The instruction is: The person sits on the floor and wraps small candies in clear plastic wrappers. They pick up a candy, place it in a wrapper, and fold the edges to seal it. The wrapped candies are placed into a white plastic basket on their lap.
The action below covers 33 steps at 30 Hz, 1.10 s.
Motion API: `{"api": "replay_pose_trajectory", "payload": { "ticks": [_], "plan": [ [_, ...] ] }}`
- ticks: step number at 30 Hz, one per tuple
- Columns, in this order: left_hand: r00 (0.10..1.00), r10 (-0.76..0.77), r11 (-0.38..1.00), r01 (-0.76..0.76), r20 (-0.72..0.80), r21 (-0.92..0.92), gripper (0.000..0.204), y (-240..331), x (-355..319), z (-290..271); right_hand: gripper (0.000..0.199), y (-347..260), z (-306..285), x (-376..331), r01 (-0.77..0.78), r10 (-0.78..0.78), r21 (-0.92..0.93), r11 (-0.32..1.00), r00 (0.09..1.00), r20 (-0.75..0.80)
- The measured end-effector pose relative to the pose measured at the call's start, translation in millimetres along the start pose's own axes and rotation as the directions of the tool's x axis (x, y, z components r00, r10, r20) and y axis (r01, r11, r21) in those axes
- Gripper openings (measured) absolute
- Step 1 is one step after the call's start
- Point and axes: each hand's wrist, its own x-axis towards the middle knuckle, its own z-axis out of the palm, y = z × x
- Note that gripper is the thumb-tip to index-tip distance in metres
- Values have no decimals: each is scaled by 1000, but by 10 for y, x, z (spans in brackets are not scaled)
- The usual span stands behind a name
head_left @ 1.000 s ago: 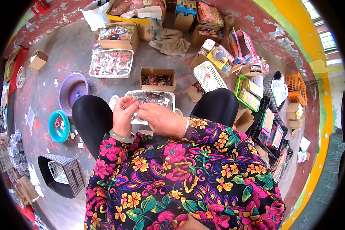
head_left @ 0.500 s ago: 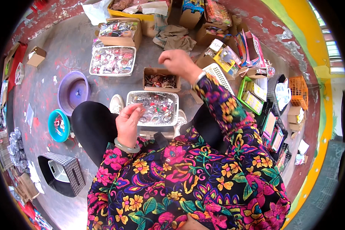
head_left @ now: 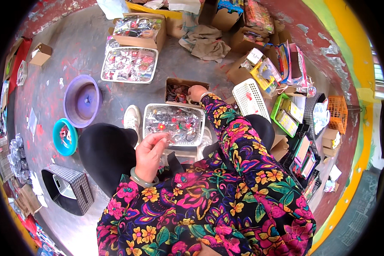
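A white mesh basket full of small clear-wrapped packets rests on my lap between my knees. My left hand, with a green bangle at the wrist, is at the basket's near edge and pinches a small clear packet. My right arm, in a flowered sleeve, stretches forward over the basket. My right hand reaches down into a small brown cardboard box of dark and red small items just beyond the basket; whether it holds anything is hidden.
A white tray of packets and an open carton lie ahead. A purple bowl and teal bowl sit left, a checked bin lower left. White, green and orange baskets with cartons crowd the right.
My right hand left the basket, lifted forward and has come down into the small cardboard box. My left hand stayed at the basket's near edge with a packet.
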Motion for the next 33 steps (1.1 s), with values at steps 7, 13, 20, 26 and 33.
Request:
{"api": "replay_pose_trajectory", "payload": {
  "ticks": [7,13,20,26,33],
  "plan": [
    [997,-68,998,68,-21,7,14,44,-2,-1,34,57,345,178,-98,97,9,995,993,73],
    [997,-65,998,65,-50,-3,14,30,-49,13,23,24,381,195,-149,149,-19,989,989,2],
    [999,-28,999,29,-16,15,14,-6,-121,29,19,-87,-11,60,-139,153,110,984,980,-130],
    [999,13,1000,-12,44,-9,13,-89,-148,-27,24,-264,-642,-393,-12,125,508,861,974,-190],
    [995,-23,985,38,95,-167,16,-41,-97,-93,23,-935,-1317,-1348,266,-56,901,344,963,-263]
  ]
}}
